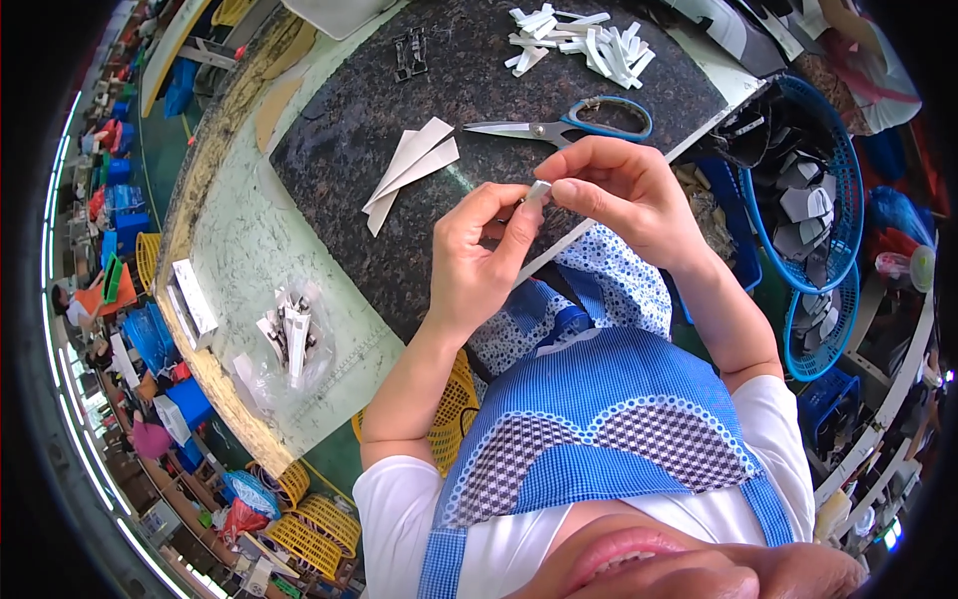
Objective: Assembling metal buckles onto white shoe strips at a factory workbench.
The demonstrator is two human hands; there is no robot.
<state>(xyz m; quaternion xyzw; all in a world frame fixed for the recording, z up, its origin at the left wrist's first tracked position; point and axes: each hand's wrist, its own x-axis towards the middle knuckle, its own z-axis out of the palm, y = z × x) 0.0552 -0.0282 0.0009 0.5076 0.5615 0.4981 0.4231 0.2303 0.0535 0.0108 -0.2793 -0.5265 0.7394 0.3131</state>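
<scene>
My left hand (486, 245) pinches a small white strip (539, 190) between thumb and forefinger, over the front edge of the dark slab. From the other side my right hand (629, 195) meets it, its thumb and forefinger curled close to the strip's end; whether those fingertips grip it is hard to see. Just beyond the hands lie scissors (544, 130) with blue handles, blades pointing left. Left of them, a few long pale strips (409, 170) overlap in a fan. A pile of short white strips (589, 45) sits at the far side of the slab.
Small dark metal-looking pieces (410, 54) lie on the speckled slab (339, 150). On the pale table at left are a clear bag of strips (291, 334) and a white box (193, 299). Blue baskets (853, 190) with grey and black scraps stand at right, yellow baskets (314, 534) lower left.
</scene>
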